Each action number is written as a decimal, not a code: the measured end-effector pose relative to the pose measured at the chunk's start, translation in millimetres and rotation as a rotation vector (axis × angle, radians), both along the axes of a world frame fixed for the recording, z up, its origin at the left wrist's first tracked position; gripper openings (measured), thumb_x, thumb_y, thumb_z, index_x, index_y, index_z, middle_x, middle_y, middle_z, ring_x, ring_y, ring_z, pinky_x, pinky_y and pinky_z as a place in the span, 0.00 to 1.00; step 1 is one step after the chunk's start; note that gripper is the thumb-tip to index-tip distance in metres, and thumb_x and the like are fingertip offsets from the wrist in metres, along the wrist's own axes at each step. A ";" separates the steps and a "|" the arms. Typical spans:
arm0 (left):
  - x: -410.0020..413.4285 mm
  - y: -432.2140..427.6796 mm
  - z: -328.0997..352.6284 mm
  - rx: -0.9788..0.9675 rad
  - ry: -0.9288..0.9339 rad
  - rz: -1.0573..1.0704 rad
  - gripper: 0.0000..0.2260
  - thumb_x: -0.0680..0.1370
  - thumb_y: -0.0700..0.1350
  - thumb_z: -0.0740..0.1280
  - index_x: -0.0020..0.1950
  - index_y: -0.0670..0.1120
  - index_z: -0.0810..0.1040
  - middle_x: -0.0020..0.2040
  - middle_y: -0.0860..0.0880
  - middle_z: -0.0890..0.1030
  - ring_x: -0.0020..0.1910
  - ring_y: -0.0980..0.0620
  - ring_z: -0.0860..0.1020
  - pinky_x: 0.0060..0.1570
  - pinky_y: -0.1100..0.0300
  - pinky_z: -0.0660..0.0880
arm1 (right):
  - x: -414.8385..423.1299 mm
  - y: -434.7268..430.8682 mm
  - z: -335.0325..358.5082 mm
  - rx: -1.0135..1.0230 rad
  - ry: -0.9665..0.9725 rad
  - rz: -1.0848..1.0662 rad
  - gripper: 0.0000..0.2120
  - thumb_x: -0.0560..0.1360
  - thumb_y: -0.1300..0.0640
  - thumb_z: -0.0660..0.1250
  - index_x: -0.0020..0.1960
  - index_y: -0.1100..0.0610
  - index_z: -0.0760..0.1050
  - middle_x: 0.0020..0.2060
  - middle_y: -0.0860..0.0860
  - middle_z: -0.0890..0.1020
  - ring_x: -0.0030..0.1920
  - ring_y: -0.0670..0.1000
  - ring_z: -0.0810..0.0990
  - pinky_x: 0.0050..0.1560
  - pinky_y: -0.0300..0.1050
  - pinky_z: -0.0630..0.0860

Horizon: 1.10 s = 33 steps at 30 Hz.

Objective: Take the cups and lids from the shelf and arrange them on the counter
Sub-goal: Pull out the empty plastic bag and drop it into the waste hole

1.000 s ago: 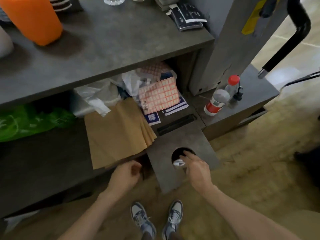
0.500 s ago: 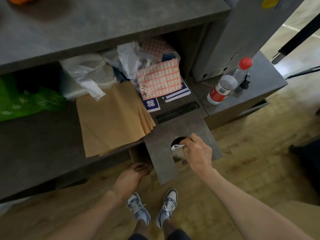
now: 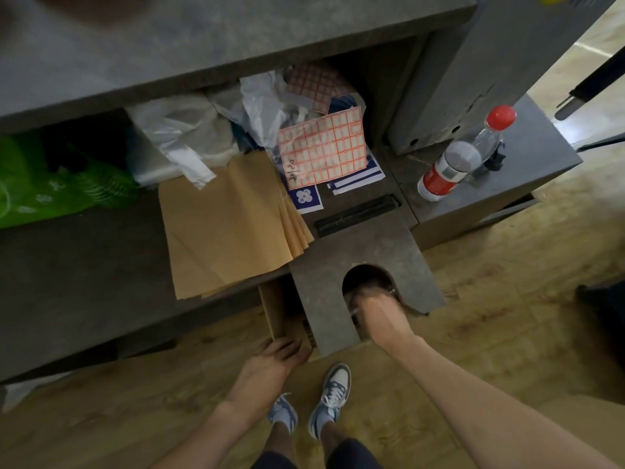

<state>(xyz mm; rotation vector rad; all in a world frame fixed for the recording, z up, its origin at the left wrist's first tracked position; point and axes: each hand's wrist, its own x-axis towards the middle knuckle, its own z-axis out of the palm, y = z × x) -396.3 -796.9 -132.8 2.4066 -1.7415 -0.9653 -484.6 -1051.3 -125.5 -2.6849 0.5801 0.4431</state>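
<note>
Cups, lids: none visible. Right hand (image 3: pixel 375 311) is down in the arched cutout of the grey slab (image 3: pixel 324 282) at the front edge of the shelf (image 3: pixel 101 265); its fingers are blurred, hold cannot be told. Left hand (image 3: pixel 274 358) curls its fingers over the brown cardboard box (image 3: pixel 280 316) beneath. Fetching step, probably; next: lift clear.

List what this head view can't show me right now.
All head view.
The right hand: motion blur, so its grip and any load are unreadable.
The grey panel cutout: dark inside, hand covers it.
The cardboard box: contents hidden under that panel.
The left hand: fingertips shadowed at the box edge.
No cups or lids in sight.
</note>
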 end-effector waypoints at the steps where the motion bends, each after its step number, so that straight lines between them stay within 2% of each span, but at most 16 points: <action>1: -0.6 -0.5 0.5 -0.001 -0.007 0.003 0.37 0.54 0.42 0.83 0.62 0.57 0.81 0.57 0.56 0.84 0.58 0.56 0.81 0.43 0.68 0.79 | -2.0 -1.0 -3.2 0.059 0.203 0.037 0.15 0.78 0.61 0.62 0.64 0.57 0.77 0.63 0.54 0.78 0.66 0.55 0.74 0.70 0.51 0.65; 2: -1.6 -0.5 0.1 -0.005 -0.016 0.009 0.37 0.54 0.42 0.83 0.62 0.57 0.81 0.56 0.56 0.84 0.58 0.56 0.81 0.43 0.67 0.79 | -5.2 -3.2 -4.8 0.117 0.322 0.073 0.18 0.79 0.57 0.59 0.68 0.54 0.73 0.68 0.53 0.75 0.70 0.54 0.70 0.75 0.51 0.58; 3: -2.5 -0.3 -0.9 -0.014 -0.023 0.018 0.36 0.54 0.42 0.83 0.62 0.57 0.81 0.56 0.56 0.85 0.57 0.56 0.81 0.44 0.66 0.80 | -9.0 -5.2 -3.7 0.169 0.336 0.094 0.21 0.79 0.54 0.56 0.71 0.52 0.71 0.71 0.51 0.72 0.73 0.52 0.66 0.76 0.53 0.54; 7: -3.3 -4.0 -3.6 -0.060 -0.056 0.052 0.33 0.57 0.42 0.83 0.60 0.57 0.82 0.55 0.55 0.85 0.55 0.54 0.83 0.47 0.60 0.81 | -30.0 -6.6 15.6 0.177 0.166 0.167 0.31 0.75 0.47 0.55 0.77 0.51 0.61 0.79 0.48 0.58 0.79 0.50 0.53 0.78 0.57 0.48; 9: 1.0 -9.7 -2.1 -0.085 -0.087 0.057 0.30 0.57 0.43 0.83 0.58 0.57 0.84 0.53 0.55 0.86 0.54 0.53 0.83 0.49 0.57 0.81 | -44.4 -4.1 21.3 0.130 0.049 0.180 0.29 0.74 0.51 0.62 0.75 0.51 0.65 0.78 0.50 0.59 0.78 0.50 0.57 0.78 0.55 0.55; 10: 4.5 -12.9 -1.1 -0.082 -0.100 0.065 0.30 0.56 0.43 0.83 0.57 0.57 0.84 0.53 0.56 0.86 0.54 0.54 0.83 0.49 0.57 0.81 | -50.6 -3.7 20.1 0.099 -0.024 0.175 0.27 0.73 0.55 0.66 0.72 0.51 0.69 0.77 0.50 0.63 0.76 0.51 0.63 0.75 0.54 0.62; 12: 11.8 -19.0 -1.0 -0.076 -0.126 0.089 0.30 0.55 0.43 0.83 0.56 0.57 0.84 0.53 0.57 0.86 0.55 0.55 0.83 0.49 0.57 0.81 | -55.4 -3.8 18.5 0.042 -0.150 0.122 0.24 0.68 0.61 0.74 0.62 0.51 0.78 0.67 0.51 0.75 0.64 0.53 0.77 0.59 0.48 0.79; 13: 15.0 -21.7 -0.6 -0.081 -0.138 0.100 0.29 0.56 0.43 0.83 0.56 0.57 0.84 0.54 0.57 0.85 0.55 0.55 0.83 0.49 0.57 0.81 | -54.6 -4.9 16.6 0.007 -0.186 0.074 0.21 0.65 0.62 0.77 0.56 0.51 0.81 0.59 0.50 0.79 0.55 0.52 0.82 0.47 0.44 0.82; 15: 20.4 -27.2 2.9 -0.090 -0.146 0.120 0.25 0.61 0.45 0.82 0.57 0.57 0.84 0.54 0.58 0.85 0.56 0.56 0.82 0.50 0.55 0.80 | -43.4 -3.5 20.1 -0.078 -0.163 -0.009 0.14 0.63 0.61 0.80 0.46 0.51 0.82 0.45 0.48 0.80 0.39 0.49 0.82 0.30 0.40 0.76; 16: 22.8 -29.9 5.6 -0.091 -0.154 0.130 0.23 0.63 0.46 0.81 0.57 0.58 0.84 0.55 0.58 0.85 0.56 0.56 0.82 0.51 0.54 0.80 | -35.0 -1.3 22.1 -0.121 -0.134 -0.045 0.12 0.64 0.61 0.79 0.44 0.52 0.81 0.42 0.48 0.80 0.35 0.49 0.82 0.27 0.40 0.73; 17: 25.1 -32.0 6.5 -0.098 -0.167 0.136 0.22 0.64 0.46 0.81 0.57 0.57 0.83 0.55 0.57 0.85 0.56 0.56 0.82 0.52 0.53 0.79 | -26.2 0.7 21.4 -0.149 -0.101 -0.078 0.09 0.68 0.61 0.77 0.46 0.53 0.81 0.43 0.49 0.80 0.34 0.51 0.82 0.28 0.42 0.72; 20: 35.3 -38.3 7.6 -0.084 -0.185 0.201 0.21 0.67 0.45 0.79 0.59 0.56 0.83 0.57 0.55 0.84 0.59 0.54 0.81 0.54 0.52 0.79 | -5.6 5.9 16.6 -0.117 -0.041 -0.177 0.09 0.77 0.62 0.66 0.56 0.55 0.79 0.55 0.53 0.79 0.44 0.57 0.83 0.39 0.47 0.76; 24: 47.2 -46.7 11.6 -0.097 -0.209 0.243 0.21 0.75 0.42 0.71 0.67 0.56 0.78 0.65 0.53 0.80 0.67 0.52 0.76 0.64 0.49 0.73 | 6.4 8.3 7.7 0.013 -0.061 -0.322 0.17 0.75 0.63 0.69 0.63 0.57 0.77 0.60 0.55 0.79 0.55 0.57 0.81 0.54 0.50 0.79; 26: 50.3 -51.8 14.7 -0.134 -0.182 0.276 0.21 0.79 0.42 0.65 0.71 0.54 0.73 0.71 0.51 0.75 0.73 0.51 0.69 0.70 0.50 0.66 | 11.7 11.5 7.7 0.056 -0.073 -0.379 0.18 0.78 0.64 0.64 0.67 0.57 0.75 0.64 0.56 0.77 0.59 0.57 0.79 0.60 0.52 0.78; 29: 51.3 -58.2 21.7 -0.162 -0.135 0.374 0.20 0.82 0.42 0.62 0.73 0.54 0.72 0.73 0.50 0.72 0.74 0.50 0.67 0.71 0.52 0.67 | 16.2 15.3 12.8 0.104 -0.066 -0.382 0.20 0.80 0.65 0.58 0.70 0.57 0.72 0.67 0.56 0.75 0.62 0.57 0.77 0.63 0.51 0.76; 33: 50.4 -53.2 48.5 -0.160 -0.099 0.382 0.14 0.81 0.45 0.63 0.66 0.55 0.78 0.64 0.52 0.80 0.63 0.54 0.77 0.61 0.57 0.74 | 11.2 14.3 38.3 0.135 -0.053 -0.350 0.19 0.79 0.63 0.59 0.69 0.55 0.73 0.63 0.53 0.78 0.59 0.54 0.79 0.58 0.47 0.78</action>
